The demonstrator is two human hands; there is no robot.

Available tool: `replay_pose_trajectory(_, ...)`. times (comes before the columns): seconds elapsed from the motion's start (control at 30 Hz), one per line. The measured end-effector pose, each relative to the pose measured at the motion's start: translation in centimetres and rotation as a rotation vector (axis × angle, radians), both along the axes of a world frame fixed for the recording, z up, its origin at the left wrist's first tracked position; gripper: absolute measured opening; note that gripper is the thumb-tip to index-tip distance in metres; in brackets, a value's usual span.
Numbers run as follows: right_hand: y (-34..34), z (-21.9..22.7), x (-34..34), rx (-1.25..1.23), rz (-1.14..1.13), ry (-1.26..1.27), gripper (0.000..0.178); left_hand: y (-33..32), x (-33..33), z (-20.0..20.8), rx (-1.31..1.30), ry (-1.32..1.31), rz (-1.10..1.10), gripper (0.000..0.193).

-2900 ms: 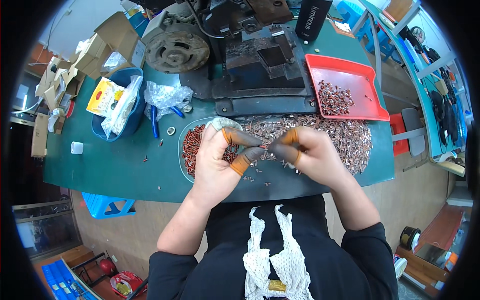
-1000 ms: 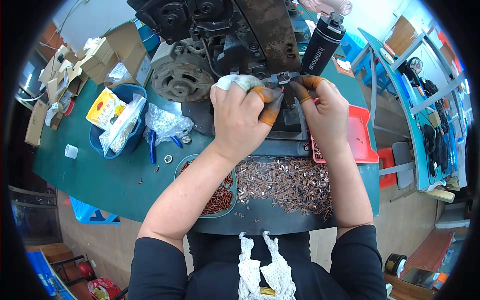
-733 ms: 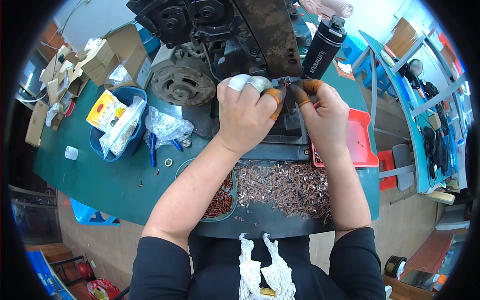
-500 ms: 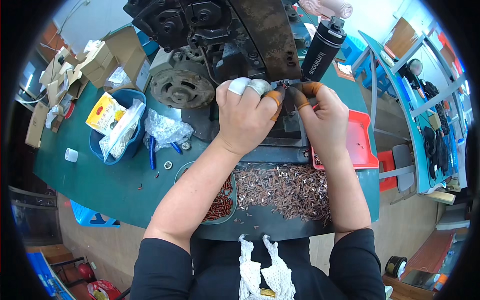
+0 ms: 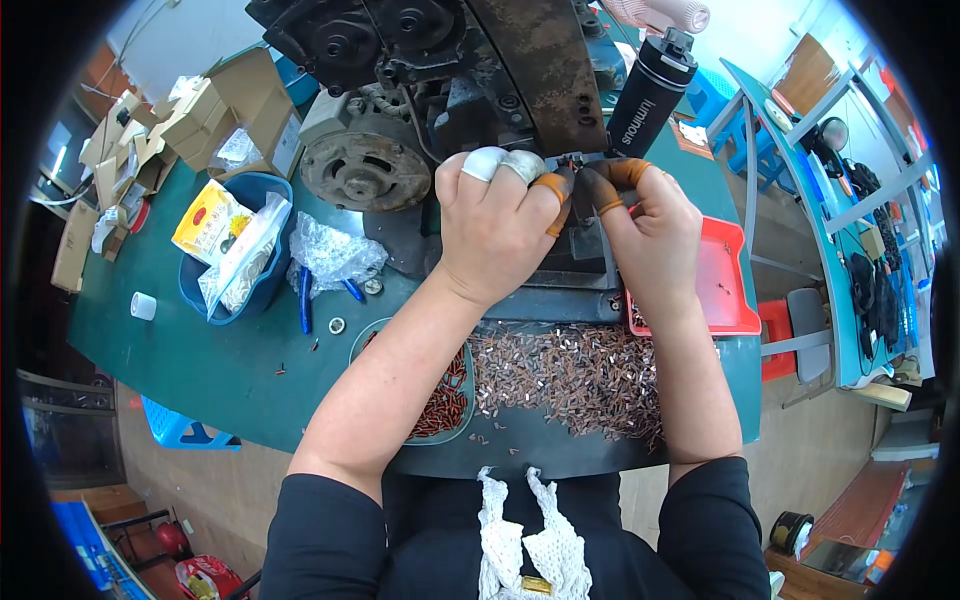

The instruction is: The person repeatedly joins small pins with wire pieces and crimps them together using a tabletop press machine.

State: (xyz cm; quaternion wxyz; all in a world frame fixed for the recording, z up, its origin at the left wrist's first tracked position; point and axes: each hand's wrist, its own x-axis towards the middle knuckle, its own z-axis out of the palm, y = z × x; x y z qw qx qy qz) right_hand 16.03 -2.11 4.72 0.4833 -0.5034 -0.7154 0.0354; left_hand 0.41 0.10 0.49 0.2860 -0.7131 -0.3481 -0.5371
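My left hand (image 5: 500,220) and my right hand (image 5: 655,235) meet at the working point of a dark, worn bench machine (image 5: 545,75). Thumb and forefinger of each hand are pinched, the fingertips nearly touching those of the other hand. Whatever small piece they hold is hidden by the fingers. Orange finger covers sit on both hands, white ones on two left fingers, and the tips look dirty. Below my wrists lies a wide heap of small brownish metal pieces (image 5: 565,380). Under my left forearm is a shallow green tray (image 5: 462,425) of reddish-brown small parts.
A red tray (image 5: 735,300) stands beside my right wrist, with a black bottle (image 5: 650,95) behind it. To the left are a blue tub (image 5: 190,290) of packets, crumpled plastic film (image 5: 340,258), a blue-handled tool (image 5: 305,300) and cardboard boxes (image 5: 255,110). The machine's round wheel (image 5: 365,175) sits left of my hands.
Both hands stay at the machine's working point, with only slight shifts of the fingers and my right hand a little further right. The heap and trays look the same.
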Motion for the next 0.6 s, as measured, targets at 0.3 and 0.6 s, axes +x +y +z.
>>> replay_pose_trajectory(0.3, 1.1, -0.8, -0.9, 0.259, 0.063, -0.161, 0.013, 0.2, -1.0, 0.1, 0.002, 0.001, 0.002, 0.026)
replay_pose_trajectory(0.6, -2.9, -1.2, 2.5, -0.067, 0.174, 0.129, 0.011, -6.3, -1.9, 1.8, -0.451, -0.025, -0.102, 0.020)
